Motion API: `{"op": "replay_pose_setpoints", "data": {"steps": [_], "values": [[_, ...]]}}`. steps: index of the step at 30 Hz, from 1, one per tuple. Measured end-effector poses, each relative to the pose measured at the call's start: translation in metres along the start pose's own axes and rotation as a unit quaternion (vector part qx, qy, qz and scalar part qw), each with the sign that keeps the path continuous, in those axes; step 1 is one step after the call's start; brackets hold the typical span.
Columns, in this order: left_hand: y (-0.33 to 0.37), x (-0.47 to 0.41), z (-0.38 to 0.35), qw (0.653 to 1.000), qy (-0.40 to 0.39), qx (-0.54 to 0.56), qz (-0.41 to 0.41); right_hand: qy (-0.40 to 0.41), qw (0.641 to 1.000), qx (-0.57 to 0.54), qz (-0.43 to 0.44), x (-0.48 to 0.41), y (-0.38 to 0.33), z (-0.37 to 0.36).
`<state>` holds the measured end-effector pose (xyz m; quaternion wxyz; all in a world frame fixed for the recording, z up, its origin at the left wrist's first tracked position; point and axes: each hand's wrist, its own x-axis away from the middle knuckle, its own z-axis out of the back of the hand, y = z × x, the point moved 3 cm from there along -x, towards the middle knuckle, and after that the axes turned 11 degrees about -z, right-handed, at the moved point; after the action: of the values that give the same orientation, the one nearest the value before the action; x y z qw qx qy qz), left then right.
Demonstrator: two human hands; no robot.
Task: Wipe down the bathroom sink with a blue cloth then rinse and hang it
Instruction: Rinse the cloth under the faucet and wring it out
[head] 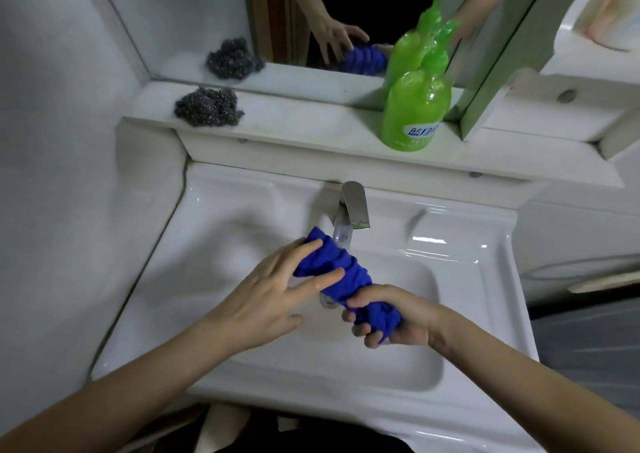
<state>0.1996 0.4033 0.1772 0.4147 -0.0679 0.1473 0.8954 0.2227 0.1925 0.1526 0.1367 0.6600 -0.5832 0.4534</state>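
A person holds a bunched blue cloth [341,272] over the white sink [460,279], just below the faucet [351,215]. The right hand [388,317] is clenched around its lower end; the left hand [273,293], fingers spread, rests against its upper end. That loose upper end could slip free and drop into the basin.

- One twisted blue cloth [341,272], over the white ceramic sink [460,265].
- One metal tap [351,210] at the sink's back edge.
- One green plastic pump bottle [415,106] on the white ledge [294,120], right end.
- One grey steel-wool pad [207,107], left end.
- Two bare hands: left [273,296], right [388,317].
- One mirror [194,12].
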Motion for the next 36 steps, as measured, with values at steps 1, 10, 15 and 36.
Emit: {"op": "replay_pose_setpoints", "data": {"steps": [1,10,15,36], "values": [[0.004,-0.002,-0.002,0.999,0.025,-0.033,-0.008,-0.054,0.998,-0.026,-0.01,0.002,0.0,-0.006],[0.018,-0.03,-0.006,0.971,0.239,-0.017,-0.027,-0.303,0.949,0.011,-0.081,0.005,0.019,-0.049],[0.004,-0.036,0.003,0.982,0.174,-0.035,-0.059,-0.264,0.963,0.022,-0.056,0.01,0.014,-0.045],[-0.036,-0.028,0.036,0.96,-0.245,-0.132,0.013,0.228,0.916,0.306,0.124,-0.012,-0.028,-0.085]]}}
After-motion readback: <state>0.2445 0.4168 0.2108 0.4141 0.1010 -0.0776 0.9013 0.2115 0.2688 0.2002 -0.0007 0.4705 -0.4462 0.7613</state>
